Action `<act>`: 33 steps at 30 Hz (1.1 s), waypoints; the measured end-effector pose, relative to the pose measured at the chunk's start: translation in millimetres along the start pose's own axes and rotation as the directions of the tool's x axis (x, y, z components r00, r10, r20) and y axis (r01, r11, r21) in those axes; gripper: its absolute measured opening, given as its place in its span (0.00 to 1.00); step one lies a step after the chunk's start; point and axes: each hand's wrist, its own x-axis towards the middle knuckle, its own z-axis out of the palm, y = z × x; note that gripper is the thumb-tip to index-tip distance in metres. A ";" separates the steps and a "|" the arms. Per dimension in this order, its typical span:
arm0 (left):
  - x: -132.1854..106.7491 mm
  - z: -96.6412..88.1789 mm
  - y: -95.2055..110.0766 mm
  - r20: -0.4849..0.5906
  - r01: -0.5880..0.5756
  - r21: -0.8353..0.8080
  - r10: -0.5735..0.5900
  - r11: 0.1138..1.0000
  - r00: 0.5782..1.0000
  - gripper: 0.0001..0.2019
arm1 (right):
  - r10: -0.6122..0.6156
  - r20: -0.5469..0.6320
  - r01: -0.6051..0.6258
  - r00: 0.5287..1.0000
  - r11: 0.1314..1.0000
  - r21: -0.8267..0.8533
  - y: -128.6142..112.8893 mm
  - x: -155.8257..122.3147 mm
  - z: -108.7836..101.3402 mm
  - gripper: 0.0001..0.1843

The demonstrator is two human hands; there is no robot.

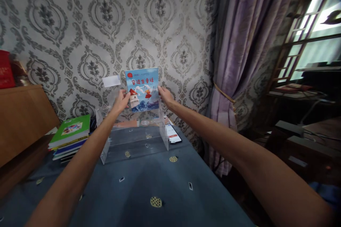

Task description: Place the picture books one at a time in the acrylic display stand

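A blue children's book (144, 88) with red Chinese lettering and a small red-clad figure on its cover stands upright, facing me. Its left edge is at the fingers of my left hand (123, 100), which are bent against it. My right hand (165, 96) pinches the right edge, with some fingers hidden behind the cover. Below the book, a clear plastic stand (164, 137) with two side panels rests on the table. Whether the book's bottom edge touches the stand, I cannot tell.
A stack of books (69, 131), green on top, lies left of the stand. Right of it is a phone (174, 135). A dark blue patterned cloth (144, 184) covers the table. A wooden cabinet (26, 120) stands left; a purple curtain (226, 78) hangs right. A white slip (111, 81) shows against the wall.
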 end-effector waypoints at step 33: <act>-120.7 -199.6 -153.4 0.052 -0.019 0.962 -0.115 0.272 0.992 0.29 | -0.059 0.672 0.104 0.738 0.994 -0.027 31.8 -368.3 41.1 0.12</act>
